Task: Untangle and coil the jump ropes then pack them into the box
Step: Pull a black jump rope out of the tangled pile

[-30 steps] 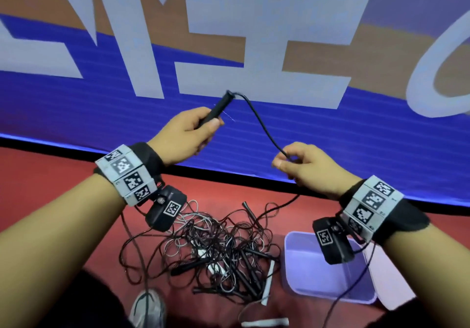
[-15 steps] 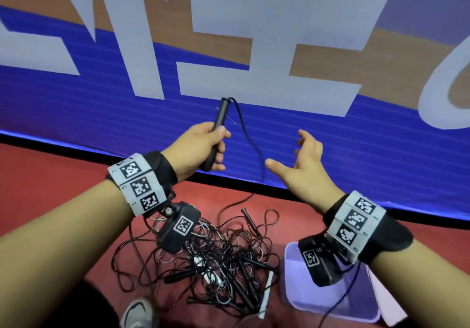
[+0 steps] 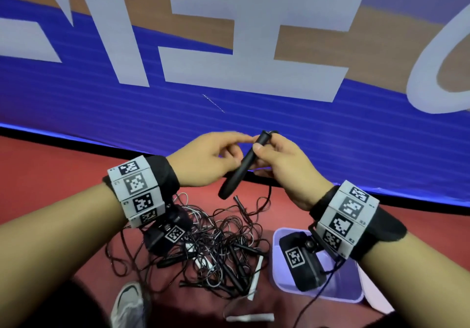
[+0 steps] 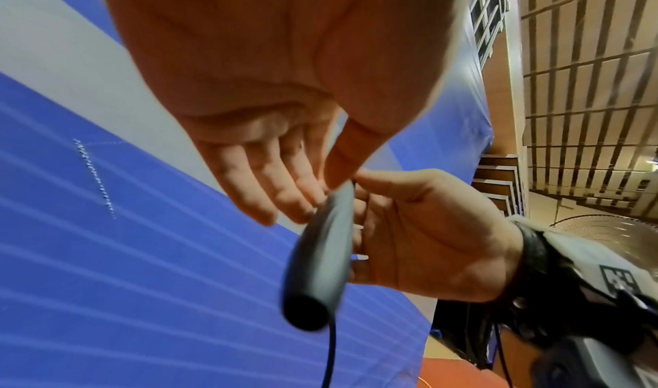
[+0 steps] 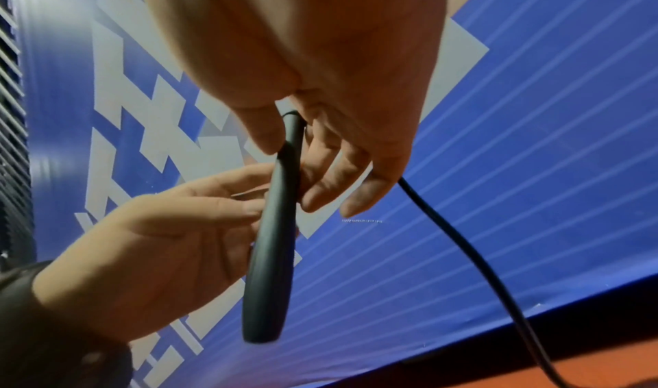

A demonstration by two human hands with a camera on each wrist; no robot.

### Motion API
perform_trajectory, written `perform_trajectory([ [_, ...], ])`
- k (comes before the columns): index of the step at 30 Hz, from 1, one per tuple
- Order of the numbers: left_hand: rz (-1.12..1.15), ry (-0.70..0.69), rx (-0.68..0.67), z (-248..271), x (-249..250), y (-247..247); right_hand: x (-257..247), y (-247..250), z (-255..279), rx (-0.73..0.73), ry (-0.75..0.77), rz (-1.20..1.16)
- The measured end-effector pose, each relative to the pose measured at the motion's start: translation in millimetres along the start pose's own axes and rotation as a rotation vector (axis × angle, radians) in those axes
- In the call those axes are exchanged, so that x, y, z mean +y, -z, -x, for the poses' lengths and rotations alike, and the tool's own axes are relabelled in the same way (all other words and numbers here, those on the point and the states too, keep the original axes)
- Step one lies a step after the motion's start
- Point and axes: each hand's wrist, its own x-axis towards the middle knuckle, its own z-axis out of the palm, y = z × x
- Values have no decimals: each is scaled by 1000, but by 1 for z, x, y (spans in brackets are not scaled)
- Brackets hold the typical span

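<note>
A person's right hand (image 3: 284,164) pinches the upper end of a black jump-rope handle (image 3: 241,167) held tilted at chest height, its grip closed on it, while the left hand (image 3: 203,161) reaches in with loose, extended fingers. Below, tangled jump ropes (image 3: 216,246) lie on the red floor (image 3: 50,175) beside a lavender box (image 3: 277,271).

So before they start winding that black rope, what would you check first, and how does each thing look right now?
1. Right hand grips the black handle: ok.
2. Left hand free to take the cord: ok, fingers relaxed beside the handle.
3. Cord free of the pile: not ok, it runs down into the tangle.
4. Purple box within reach: ok.
5. The rope's second handle located: cannot tell.
</note>
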Motion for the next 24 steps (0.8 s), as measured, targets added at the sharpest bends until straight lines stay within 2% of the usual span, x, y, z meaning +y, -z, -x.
perform_trajectory([
  [2,142,50,157,-6,1,5,-10,4,1,10,-18,-44],
  [4,121,54,183,-11,3,8,-21,7,4,-55,-54,-146],
  [6,111,-1,46,-12,4,8,-30,9,11,-211,-89,-265],
  [8,149,-44,-98,-12,9,5,-34,10,17,-332,-65,-280],
  [11,193,-89,-223,-15,15,-3,-38,18,26,-377,58,-270],
  [13,219,-103,-268,-14,16,-7,-43,28,30,-310,145,-273],
  [17,220,61,-411,-5,3,-12,-60,63,32,20,203,-347],
  [19,36,106,-458,2,-4,-12,-66,85,32,177,176,-393],
  [21,-168,159,-413,5,-12,-11,-66,101,32,308,119,-341],
  [24,-254,188,-224,7,-15,-5,-56,103,31,406,32,-146],
])
